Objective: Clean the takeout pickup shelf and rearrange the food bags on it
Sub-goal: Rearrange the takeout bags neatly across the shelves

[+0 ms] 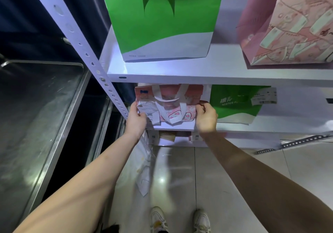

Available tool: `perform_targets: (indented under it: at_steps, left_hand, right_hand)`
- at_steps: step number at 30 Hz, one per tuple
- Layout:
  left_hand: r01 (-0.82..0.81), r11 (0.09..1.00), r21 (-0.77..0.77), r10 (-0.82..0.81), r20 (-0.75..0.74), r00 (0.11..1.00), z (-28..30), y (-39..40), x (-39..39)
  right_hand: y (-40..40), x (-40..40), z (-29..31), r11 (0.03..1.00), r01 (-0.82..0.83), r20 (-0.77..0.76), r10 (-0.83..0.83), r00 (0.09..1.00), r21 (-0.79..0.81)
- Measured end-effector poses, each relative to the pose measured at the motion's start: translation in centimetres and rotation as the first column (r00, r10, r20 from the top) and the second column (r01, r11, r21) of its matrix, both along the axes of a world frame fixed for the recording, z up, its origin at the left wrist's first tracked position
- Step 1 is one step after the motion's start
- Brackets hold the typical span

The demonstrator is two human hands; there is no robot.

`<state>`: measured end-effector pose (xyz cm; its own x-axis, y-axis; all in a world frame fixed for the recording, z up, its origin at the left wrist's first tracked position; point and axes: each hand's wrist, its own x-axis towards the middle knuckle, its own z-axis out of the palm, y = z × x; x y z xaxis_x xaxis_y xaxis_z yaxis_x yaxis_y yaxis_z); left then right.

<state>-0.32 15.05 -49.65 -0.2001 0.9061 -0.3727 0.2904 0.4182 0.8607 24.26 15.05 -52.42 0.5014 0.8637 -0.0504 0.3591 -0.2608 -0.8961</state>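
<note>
Head view: you hold a small pink bag (173, 106) at the left end of the middle shelf (270, 127), your left hand (136, 119) curled round its left edge beside the stapled receipts (147, 110), your right hand (206, 118) pinching its right edge. The risks from here are plain — the bag sits close to the shelf's front lip, so a pull with uneven grip could likely tip it forward and off, and its loose white handles (171, 102) could catch on the upper shelf's edge (198, 78) just above. The left hand could also tear a receipt free. Its top is hidden by handles and paper, so its contents cannot be told. Just right stands a green bag (236, 104), tagged; above, a large green bag (162, 21) and a pink patterned bag (288, 34) stand upright — nothing inside any of them shows.
</note>
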Motion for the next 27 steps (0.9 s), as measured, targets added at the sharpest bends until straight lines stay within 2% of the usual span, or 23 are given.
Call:
perform_targets:
  at_steps: [10, 18, 27]
  left_hand:
    - [0.003, 1.0, 0.025, -0.002, -0.053, 0.999, 2.6, -0.5, 1.4]
    - [0.014, 1.0, 0.02, -0.013, -0.023, 1.0, 3.0, -0.4, 1.8]
    - [0.003, 1.0, 0.022, -0.001, -0.07, 0.998, 4.0, -1.5, 1.9]
  right_hand:
    - [-1.2, 0.1, 1.3, 0.998, -0.055, -0.002, 0.055, 0.999, 0.029]
    - [-1.3, 0.0, 1.7, 0.998, -0.061, -0.042, 0.059, 0.997, -0.032]
    - [-2.6, -0.2, 3.2, 0.997, -0.07, -0.082, 0.067, 0.994, -0.031]
